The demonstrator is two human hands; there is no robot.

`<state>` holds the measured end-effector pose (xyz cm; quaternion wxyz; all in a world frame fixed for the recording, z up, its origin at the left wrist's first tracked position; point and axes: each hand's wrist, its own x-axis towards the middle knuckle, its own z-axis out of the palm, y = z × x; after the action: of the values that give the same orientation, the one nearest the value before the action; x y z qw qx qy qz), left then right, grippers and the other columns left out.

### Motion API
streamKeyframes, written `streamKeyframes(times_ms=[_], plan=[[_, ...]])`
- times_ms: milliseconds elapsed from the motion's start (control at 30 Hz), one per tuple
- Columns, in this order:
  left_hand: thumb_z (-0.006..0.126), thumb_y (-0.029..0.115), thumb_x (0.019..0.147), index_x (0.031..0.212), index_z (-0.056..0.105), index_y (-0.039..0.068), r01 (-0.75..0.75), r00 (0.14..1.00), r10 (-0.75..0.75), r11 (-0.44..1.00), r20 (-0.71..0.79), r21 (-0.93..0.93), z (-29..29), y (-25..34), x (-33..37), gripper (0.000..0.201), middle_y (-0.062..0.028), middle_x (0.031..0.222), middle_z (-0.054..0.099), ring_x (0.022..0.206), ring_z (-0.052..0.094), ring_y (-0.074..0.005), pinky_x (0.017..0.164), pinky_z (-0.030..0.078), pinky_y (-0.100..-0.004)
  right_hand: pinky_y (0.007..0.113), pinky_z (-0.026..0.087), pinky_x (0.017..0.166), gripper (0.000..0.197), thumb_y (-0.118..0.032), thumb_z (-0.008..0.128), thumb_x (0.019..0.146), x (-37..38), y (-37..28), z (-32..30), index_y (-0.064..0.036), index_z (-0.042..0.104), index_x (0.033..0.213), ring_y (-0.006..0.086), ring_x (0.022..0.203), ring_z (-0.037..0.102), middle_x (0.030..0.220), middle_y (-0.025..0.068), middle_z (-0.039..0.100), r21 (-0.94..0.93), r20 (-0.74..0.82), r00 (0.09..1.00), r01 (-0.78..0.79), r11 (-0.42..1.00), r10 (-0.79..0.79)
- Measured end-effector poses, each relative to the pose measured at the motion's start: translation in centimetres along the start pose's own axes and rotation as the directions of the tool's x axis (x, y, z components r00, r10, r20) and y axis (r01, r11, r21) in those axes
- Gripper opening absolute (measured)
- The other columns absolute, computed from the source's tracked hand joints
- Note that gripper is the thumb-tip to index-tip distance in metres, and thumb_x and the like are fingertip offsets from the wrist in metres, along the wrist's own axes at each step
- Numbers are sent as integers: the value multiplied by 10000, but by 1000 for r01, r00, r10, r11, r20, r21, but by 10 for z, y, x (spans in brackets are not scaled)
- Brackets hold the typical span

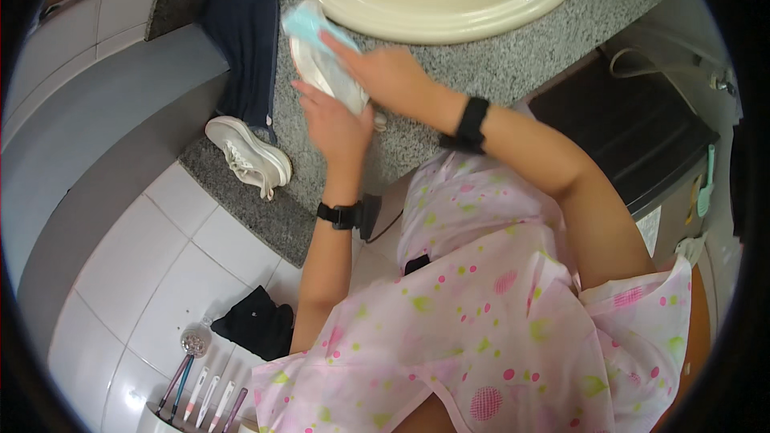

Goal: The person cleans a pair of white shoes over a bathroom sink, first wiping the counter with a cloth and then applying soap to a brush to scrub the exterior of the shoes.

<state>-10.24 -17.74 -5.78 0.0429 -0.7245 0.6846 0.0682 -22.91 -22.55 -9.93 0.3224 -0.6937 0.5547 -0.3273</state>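
Over the grey speckled counter [385,159], my left hand [338,124] grips a white shoe [317,70] by its near end. My right hand [391,76] is closed on a thin light-blue cloth [309,26], which lies against the far end of that shoe; my fingers partly cover both. A second white shoe [247,154] with laces rests on the counter to the left. Beyond it a dark navy zipped bag or cloth [245,48] lies along the counter's left side.
A cream oval sink [441,28] is set in the counter at the far side. To the right stands a black lidded box [626,132]. Toothbrushes [210,397] in a holder and a black cloth [255,325] are at the lower left. A grey ledge [120,96] curves along the left.
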Motion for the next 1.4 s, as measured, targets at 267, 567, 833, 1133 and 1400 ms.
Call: streamKeyframes(times_ms=[267,567,833,1133,1400], plan=[[808,285,597,1410,101,-144,-9,999,1,985,-47,-172,-2,-21,-6,1160,-305,1270,433,1105,524,-424,886,478,-421,366,464,441,696,-139,543,820,1,4,-23,-222,291,1464,256,499,599,562,67,561,-146,245,955,210,967,-170],[802,261,583,1335,300,-120,89,971,-165,919,-171,-383,12,-34,-28,981,-312,1250,465,1146,483,-440,979,409,-454,370,454,429,596,-218,543,910,21,-14,-40,-224,307,1458,243,483,590,572,85,569,-154,283,936,260,953,-209],[826,225,547,1312,361,-44,148,973,-214,864,-86,-481,18,-36,-33,934,-266,1216,492,1101,507,-422,931,430,-460,382,467,433,692,-112,533,819,-12,-23,-32,-249,313,1461,249,431,564,527,85,538,-161,531,804,405,900,-267],[829,238,583,1193,423,-31,159,970,-218,900,-104,-405,25,-28,-31,780,-223,1107,515,1003,539,-418,817,471,-462,421,495,518,631,-193,541,870,-39,-40,-25,-259,313,1455,331,551,612,648,149,612,-56,604,795,105,993,-50],[833,256,599,1134,438,-28,136,986,-159,932,-42,-335,20,-29,-32,723,-212,1069,515,960,544,-412,767,468,-468,393,498,526,598,-161,518,886,-41,-29,-21,-267,341,1448,303,564,617,640,122,603,9,562,817,147,989,-127]])
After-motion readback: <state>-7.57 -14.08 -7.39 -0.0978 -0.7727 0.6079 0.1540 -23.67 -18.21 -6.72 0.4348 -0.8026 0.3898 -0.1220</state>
